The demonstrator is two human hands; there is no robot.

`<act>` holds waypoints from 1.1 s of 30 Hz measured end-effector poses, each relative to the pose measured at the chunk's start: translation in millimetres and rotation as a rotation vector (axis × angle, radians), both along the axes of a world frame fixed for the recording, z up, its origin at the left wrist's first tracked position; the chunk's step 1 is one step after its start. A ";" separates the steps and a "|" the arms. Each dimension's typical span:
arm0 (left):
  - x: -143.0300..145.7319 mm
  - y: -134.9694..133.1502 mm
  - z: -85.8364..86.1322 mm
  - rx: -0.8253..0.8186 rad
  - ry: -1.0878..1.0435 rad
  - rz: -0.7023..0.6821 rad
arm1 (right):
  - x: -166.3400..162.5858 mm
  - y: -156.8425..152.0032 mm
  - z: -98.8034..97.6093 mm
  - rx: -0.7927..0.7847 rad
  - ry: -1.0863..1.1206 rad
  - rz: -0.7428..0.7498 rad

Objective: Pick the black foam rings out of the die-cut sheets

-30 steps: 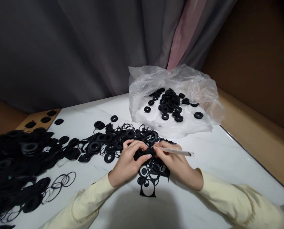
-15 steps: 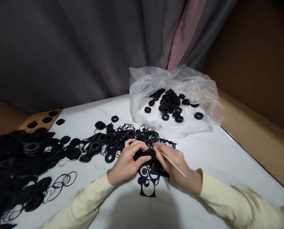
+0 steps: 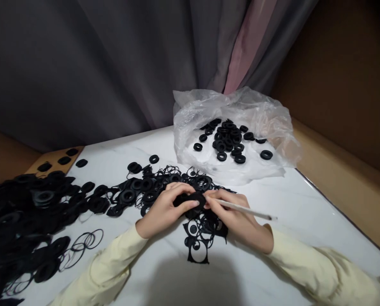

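Observation:
Between thumb and fingers, my left hand (image 3: 167, 208) grips a thick black rubber ring (image 3: 196, 201), tilted up above the scraps. My right hand (image 3: 232, 214) pinches a thin light-grey stick-like tool (image 3: 245, 208), whose back end points right. The tool's tip is at the right edge of the ring, hidden by my fingers. Under and in front of my hands lie flat black rubber offcuts (image 3: 198, 250) with round holes and small discs. Behind them spreads a heap of black rings and thin loops (image 3: 147, 183).
A large pile of black rubber pieces (image 3: 24, 212) covers the table's left side. At the back right, an open clear plastic bag (image 3: 190, 106) holds several finished-looking black rings (image 3: 228, 136). Grey curtains (image 3: 113, 63) hang behind the white table (image 3: 292, 204); brown panels stand at both sides.
The tool in my right hand has swung from sloping down toward my wrist to lying flatter, pointing right. My left hand has shifted slightly left and turned the ring up into view.

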State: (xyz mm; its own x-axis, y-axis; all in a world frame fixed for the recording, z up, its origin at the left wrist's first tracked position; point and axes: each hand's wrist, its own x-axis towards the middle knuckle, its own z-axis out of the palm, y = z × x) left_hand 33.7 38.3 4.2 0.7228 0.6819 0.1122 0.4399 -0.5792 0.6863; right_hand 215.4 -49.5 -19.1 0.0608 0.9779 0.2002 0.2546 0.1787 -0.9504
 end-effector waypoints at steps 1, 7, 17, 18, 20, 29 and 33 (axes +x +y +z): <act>0.6 -1.0 1.0 0.072 0.006 0.051 | 0.8 1.0 1.6 -0.057 0.059 -0.028; 4.4 -20.2 7.2 0.512 -0.018 0.195 | 1.2 1.4 0.1 -0.083 0.166 -0.045; 12.2 -41.5 -0.7 0.217 -0.029 0.137 | -2.7 -6.9 1.5 0.241 -0.124 -0.034; 12.7 -41.4 0.1 0.191 -0.048 0.121 | -2.7 -6.7 -0.8 0.284 -0.143 -0.015; 13.2 -41.6 1.1 0.207 -0.096 0.075 | -2.3 -5.9 -5.8 0.332 -0.176 0.035; 10.0 -40.2 -2.6 0.300 -0.258 -0.052 | -0.8 -4.6 -1.6 0.161 -0.155 0.095; 9.8 -44.3 4.5 0.211 -0.173 -0.090 | 0.9 -1.6 -3.2 0.078 -0.178 0.108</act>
